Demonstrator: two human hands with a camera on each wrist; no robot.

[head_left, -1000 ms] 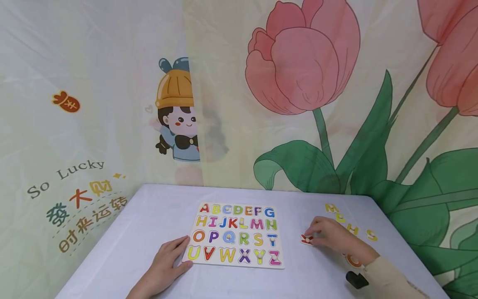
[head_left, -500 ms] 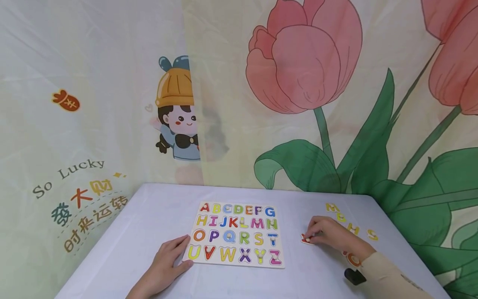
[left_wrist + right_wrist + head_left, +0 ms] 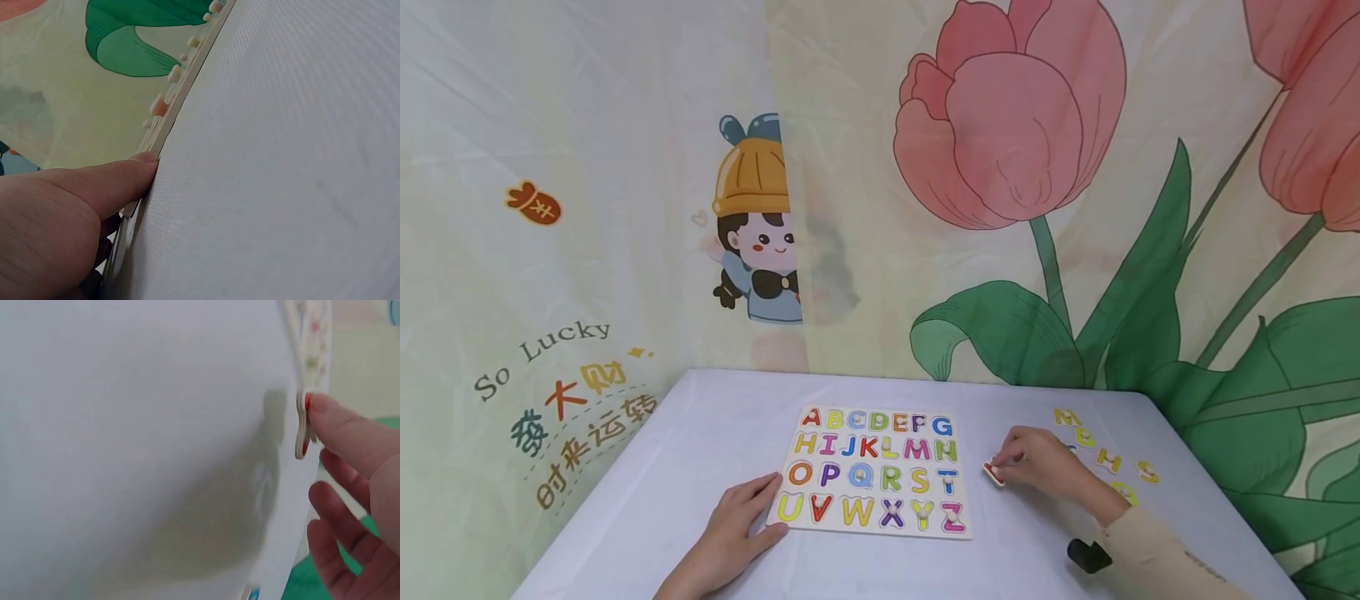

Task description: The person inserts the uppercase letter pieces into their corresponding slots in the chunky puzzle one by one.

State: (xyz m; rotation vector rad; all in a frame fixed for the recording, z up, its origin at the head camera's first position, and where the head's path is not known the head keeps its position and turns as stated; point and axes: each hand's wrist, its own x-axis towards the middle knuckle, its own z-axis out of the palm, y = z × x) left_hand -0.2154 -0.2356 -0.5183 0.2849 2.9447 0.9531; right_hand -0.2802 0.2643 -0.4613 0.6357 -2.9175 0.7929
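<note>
An alphabet puzzle board (image 3: 962, 500) with coloured letters, many bearing knobs, lies on the white table. My left hand (image 3: 722, 529) rests at its near left corner, fingertips against the left side and thumb on the front edge; in the left wrist view the thumb (image 3: 106, 187) lies straight against the board's rim (image 3: 181, 94). To the right of the board, my right hand (image 3: 1045, 467) pinches a red letter piece (image 3: 994, 475) between thumb and finger. That piece is tilted and held above the table in the right wrist view; its letter cannot be read.
Loose letter pieces lie at the right of the table, among them a yellow M (image 3: 1067, 417), an H (image 3: 1107, 459) and an S (image 3: 1147, 472). My right forearm partly covers others. A black object (image 3: 1088, 556) sits at the right wrist. A printed curtain (image 3: 865, 250) hangs behind the table.
My right hand has moved left, towards the board, with the red letter piece, which has turned and tilted. The left hand and the board have stayed in place.
</note>
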